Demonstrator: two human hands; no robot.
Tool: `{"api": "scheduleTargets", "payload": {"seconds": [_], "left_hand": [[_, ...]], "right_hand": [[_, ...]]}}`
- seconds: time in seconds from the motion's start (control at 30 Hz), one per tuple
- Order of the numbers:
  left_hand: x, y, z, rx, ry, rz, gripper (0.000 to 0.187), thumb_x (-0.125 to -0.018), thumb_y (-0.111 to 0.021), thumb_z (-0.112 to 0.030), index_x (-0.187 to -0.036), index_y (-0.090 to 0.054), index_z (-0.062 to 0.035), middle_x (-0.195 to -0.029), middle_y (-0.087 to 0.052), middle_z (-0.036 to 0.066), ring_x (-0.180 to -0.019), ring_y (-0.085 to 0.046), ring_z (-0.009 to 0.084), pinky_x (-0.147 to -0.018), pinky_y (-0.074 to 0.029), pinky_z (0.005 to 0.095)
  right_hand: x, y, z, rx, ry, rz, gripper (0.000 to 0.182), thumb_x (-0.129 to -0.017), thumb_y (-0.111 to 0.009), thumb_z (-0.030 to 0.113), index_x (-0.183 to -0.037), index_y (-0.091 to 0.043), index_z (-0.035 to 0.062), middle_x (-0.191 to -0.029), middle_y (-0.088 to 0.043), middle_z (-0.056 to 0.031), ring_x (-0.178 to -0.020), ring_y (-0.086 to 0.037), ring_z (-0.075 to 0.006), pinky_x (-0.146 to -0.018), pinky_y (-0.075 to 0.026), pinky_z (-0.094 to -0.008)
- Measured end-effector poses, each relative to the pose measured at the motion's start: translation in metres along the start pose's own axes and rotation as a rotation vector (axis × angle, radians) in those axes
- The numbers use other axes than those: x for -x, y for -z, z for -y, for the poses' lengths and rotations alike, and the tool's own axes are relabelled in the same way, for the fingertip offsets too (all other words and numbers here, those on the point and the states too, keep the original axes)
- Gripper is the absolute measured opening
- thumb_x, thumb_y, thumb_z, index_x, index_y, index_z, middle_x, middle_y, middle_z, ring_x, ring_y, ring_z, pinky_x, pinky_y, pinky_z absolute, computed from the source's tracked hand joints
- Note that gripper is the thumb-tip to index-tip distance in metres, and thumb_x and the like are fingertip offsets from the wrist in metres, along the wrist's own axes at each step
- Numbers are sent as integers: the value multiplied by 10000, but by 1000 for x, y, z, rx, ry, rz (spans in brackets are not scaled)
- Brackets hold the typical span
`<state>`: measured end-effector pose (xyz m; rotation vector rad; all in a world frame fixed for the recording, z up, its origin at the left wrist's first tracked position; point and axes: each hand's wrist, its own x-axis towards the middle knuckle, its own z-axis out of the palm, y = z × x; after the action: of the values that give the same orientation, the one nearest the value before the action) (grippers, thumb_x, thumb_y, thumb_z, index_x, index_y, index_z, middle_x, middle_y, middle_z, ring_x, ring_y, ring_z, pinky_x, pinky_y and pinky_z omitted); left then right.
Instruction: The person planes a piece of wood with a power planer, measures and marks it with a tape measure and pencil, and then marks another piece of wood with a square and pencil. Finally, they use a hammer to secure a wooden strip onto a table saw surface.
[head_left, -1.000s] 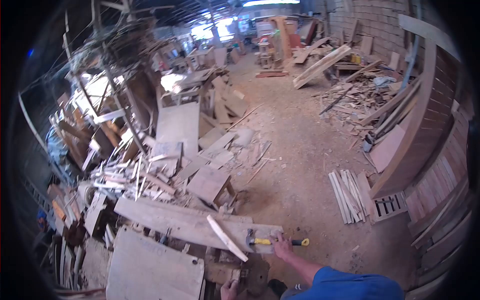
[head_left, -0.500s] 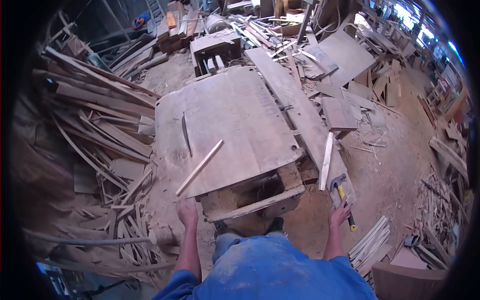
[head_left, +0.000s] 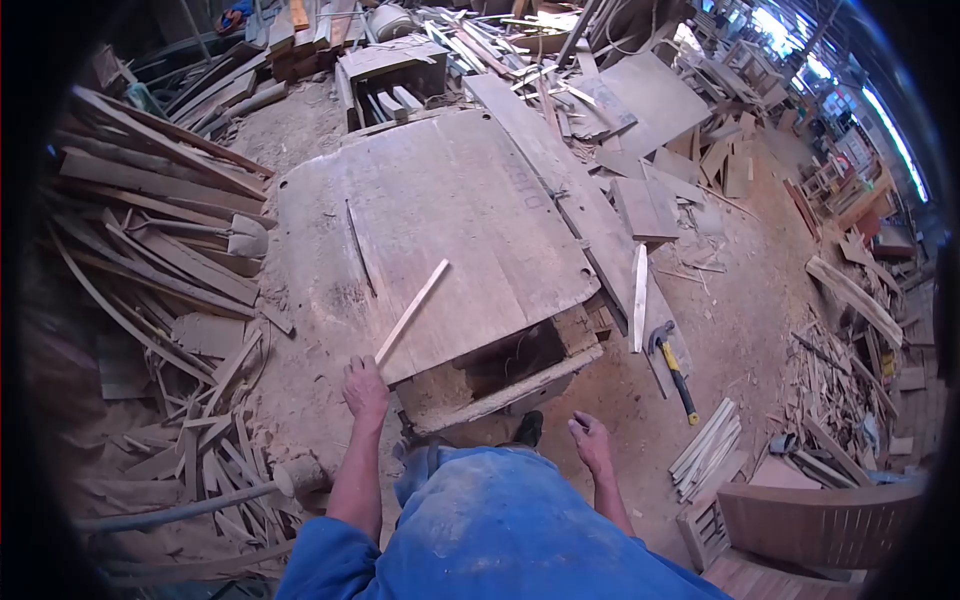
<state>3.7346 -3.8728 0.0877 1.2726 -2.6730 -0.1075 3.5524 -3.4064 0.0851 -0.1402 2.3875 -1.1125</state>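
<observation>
My left hand is at the near left corner of the worn plywood table top, its fingers closed around the lower end of a thin wooden strip. The strip slants across the top, away and to the right. My right hand hangs in the air in front of the table, fingers loosely apart, with nothing in it. A claw hammer with a yellow and black handle rests on the long plank along the table's right side. A pale tapered piece of wood lies just beyond it.
A narrow slot cuts the table top. Boards and scraps pile up at the left, with a pole near my left arm. A bundle of strips and a slatted wooden piece of furniture stand at the right.
My right hand has let go of the hammer, leaving it on the plank, and has moved left toward my body. My left hand has moved up onto the strip's end. The view has shifted.
</observation>
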Motion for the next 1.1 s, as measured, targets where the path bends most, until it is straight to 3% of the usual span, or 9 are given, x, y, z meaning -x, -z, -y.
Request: {"api": "scheduleTargets", "payload": {"seconds": [0.2, 0.33, 0.5, 0.63, 0.7, 0.8, 0.87, 1.0, 1.1], "left_hand": [[22, 22, -113, 528, 76, 307, 145, -961, -715, -148, -1017, -675, -19, -991, -713, 164, -895, -713, 364, -813, -581, 492], [48, 31, -245, 1170, 11, 764, 202, -1033, -709, -156, -1175, -685, -14, -961, -726, 81, -865, -697, 148, -775, -597, 326], [68, 63, -388, 1267, -138, 1153, 270, -1052, -675, -129, -1287, -666, 5, -982, -728, 84, -894, -692, 155, -784, -583, 331], [65, 21, -426, 1133, -353, 1084, 444, -1038, -692, -187, -1435, -627, 0, -1038, -749, 103, -948, -698, 180, -849, -570, 351], [64, 31, -422, 1030, -300, 1055, 498, -1037, -691, -234, -1471, -615, -1, -1088, -764, 118, -983, -706, 195, -893, -565, 360], [65, 20, -383, 913, -216, 956, 507, -1032, -676, -333, -1422, -658, -9, -1127, -770, 158, -1026, -726, 251, -933, -563, 381], [70, -7, -340, 814, -156, 917, 512, -1016, -679, -336, -1410, -666, -10, -1142, -777, 182, -1067, -741, 279, -953, -563, 390], [94, -5, -262, 548, 28, 843, 530, -983, -691, -328, -1409, -675, -12, -1174, -790, 220, -1131, -753, 302, -997, -557, 390], [123, -36, -182, 548, 189, 837, 570, -957, -700, -299, -1465, -664, -43, -1192, -787, 233, -1119, -757, 284, -1023, -549, 392]], "right_hand": [[-17, 43, 46, -148, 71, 81, 540, -1059, -703, 301, -1463, -641, -53, -1381, -732, -220, -1253, -714, -267, -1099, -536, -372], [-45, 71, 73, -215, 180, 114, 608, -1063, -715, 314, -1535, -575, -43, -1305, -758, -199, -1182, -721, -223, -1066, -545, -350], [-90, 91, 66, -452, 201, 19, 467, -1079, -677, 264, -1428, -611, -38, -1063, -773, -93, -916, -725, -151, -835, -589, -309], [-139, 120, 33, -497, 36, -152, 299, -1066, -651, 221, -1252, -657, -13, -932, -759, -64, -746, -722, -150, -656, -585, -329], [-169, 138, 6, -159, 49, -398, 308, -1035, -648, 203, -1260, -661, -8, -901, -744, -116, -701, -733, -209, -625, -591, -386], [-241, 134, -72, 23, 43, -535, 302, -1016, -642, 191, -1239, -669, -11, -955, -748, -216, -828, -774, -298, -745, -624, -452], [-252, 141, -64, 141, 63, -549, 305, -1019, -640, 189, -1247, -657, -13, -1040, -740, -262, -940, -766, -362, -820, -612, -502], [-269, 143, -47, 318, 9, -398, 358, -1013, -671, 197, -1304, -615, -5, -1207, -708, -310, -1112, -719, -461, -944, -569, -583], [-278, 147, -34, 355, -79, -243, 451, -996, -707, 199, -1382, -565, 12, -1262, -694, -290, -1095, -719, -491, -971, -558, -605]]}}
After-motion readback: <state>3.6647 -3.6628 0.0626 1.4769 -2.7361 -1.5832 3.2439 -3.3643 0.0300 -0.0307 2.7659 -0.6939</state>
